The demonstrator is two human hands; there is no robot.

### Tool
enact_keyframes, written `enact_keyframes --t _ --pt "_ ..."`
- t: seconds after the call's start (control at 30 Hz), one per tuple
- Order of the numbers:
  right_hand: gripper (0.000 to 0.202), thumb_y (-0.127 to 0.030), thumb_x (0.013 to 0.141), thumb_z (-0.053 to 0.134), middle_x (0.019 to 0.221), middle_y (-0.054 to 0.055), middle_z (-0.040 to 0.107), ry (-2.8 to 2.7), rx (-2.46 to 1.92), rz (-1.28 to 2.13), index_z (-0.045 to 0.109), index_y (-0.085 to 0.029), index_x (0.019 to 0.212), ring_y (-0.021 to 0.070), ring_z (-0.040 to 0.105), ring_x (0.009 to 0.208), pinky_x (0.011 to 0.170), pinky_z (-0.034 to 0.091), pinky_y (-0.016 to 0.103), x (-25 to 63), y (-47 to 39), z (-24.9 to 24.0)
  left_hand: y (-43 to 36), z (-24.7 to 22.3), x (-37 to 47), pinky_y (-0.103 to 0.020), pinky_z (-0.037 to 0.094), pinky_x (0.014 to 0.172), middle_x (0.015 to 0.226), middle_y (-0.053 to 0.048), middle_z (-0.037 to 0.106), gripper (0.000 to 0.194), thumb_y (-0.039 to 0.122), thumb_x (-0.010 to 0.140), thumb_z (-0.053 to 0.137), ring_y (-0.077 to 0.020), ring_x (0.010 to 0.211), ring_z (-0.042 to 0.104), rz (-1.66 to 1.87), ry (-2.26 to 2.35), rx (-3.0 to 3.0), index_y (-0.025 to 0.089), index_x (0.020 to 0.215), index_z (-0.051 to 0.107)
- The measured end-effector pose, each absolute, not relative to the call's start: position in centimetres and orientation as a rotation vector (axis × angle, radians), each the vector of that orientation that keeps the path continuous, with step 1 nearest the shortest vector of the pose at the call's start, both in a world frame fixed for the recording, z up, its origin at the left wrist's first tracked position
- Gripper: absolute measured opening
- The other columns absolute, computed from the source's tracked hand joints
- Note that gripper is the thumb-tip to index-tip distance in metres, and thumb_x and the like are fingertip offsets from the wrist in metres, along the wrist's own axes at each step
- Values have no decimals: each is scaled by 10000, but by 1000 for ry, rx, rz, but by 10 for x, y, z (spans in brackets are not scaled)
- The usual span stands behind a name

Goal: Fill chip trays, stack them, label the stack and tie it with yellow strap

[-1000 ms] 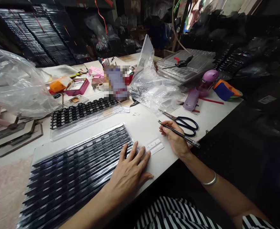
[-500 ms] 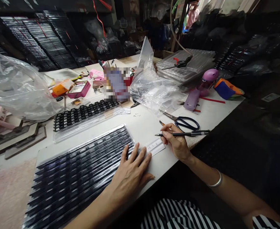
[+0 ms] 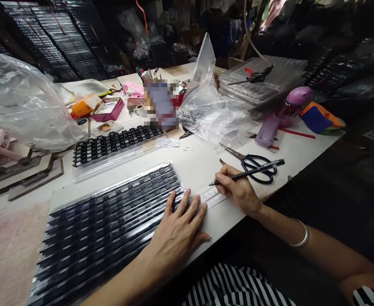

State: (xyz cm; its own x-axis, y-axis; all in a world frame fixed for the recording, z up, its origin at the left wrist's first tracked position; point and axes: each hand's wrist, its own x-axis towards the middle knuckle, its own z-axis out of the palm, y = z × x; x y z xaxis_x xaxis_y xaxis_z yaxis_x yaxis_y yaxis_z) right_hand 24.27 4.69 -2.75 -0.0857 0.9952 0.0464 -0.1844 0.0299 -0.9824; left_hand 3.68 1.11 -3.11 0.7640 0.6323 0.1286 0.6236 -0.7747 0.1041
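Observation:
My right hand (image 3: 239, 191) grips a black pen (image 3: 253, 171), its tip pointing left just above a white paper slip (image 3: 210, 197) with handwritten marks. A small brown-handled blade or tool with a dark tip (image 3: 222, 162) pokes out behind the fingers; whether the same hand holds it I cannot tell. My left hand (image 3: 182, 227) lies flat with fingers spread, fingertips at the slip's left end and over the right edge of a clear plastic tray (image 3: 107, 229) full of rows of black parts. Scissors with dark blue handles (image 3: 258, 168) lie just beyond my right hand.
Another tray of black parts (image 3: 110, 146) lies farther back. Crumpled clear plastic bags (image 3: 218, 114) and a stack of clear trays (image 3: 263, 80) stand behind. A purple handheld device (image 3: 269, 127) is at right; a big plastic bag (image 3: 24, 102) and flat boards (image 3: 30, 174) are left.
My right hand has turned the pen, raising its back end and bringing its tip lower, nearer the slip. My left hand stays spread on the tray edge. The whole view has shifted slightly.

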Motion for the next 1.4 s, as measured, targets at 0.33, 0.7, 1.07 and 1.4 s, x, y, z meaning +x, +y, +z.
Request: enact_keyframes --t 0.33,0.7,1.07,1.4 --pt "109 -232 818 609 805 21 633 -1379 -984 1386 602 -197 921 147 588 749 698 455 298 240 42 -22 11 -31 37 -585 183 1080 1391 -93 470 565 533 900 363 -343 1350 274 215 1018 2886 204 1357 410" --pt "55 -238 805 594 557 -37 506 -1301 -943 1199 582 -201 767 110 447 502 493 331 269 238 48 -8 10 -32 36 -592 177 1081 1393 -91 464 564 532 907 337 -339 1364 242 212 1023 2860 198 1358 400" --pt "44 -219 807 581 593 -30 517 -1286 -966 1161 563 -211 768 112 454 511 493 327 280 236 48 -10 10 -32 36 -580 161 1095 1378 -98 477 564 526 901 362 -328 1364 249 242 1017 2855 192 1354 406" --pt "85 -239 819 601 738 -1 580 -1346 -965 1236 585 -223 901 141 531 654 598 414 295 235 47 -15 10 -33 36 -588 177 1086 1375 -97 481 568 537 897 359 -330 1362 254 236 1025 2849 200 1353 403"
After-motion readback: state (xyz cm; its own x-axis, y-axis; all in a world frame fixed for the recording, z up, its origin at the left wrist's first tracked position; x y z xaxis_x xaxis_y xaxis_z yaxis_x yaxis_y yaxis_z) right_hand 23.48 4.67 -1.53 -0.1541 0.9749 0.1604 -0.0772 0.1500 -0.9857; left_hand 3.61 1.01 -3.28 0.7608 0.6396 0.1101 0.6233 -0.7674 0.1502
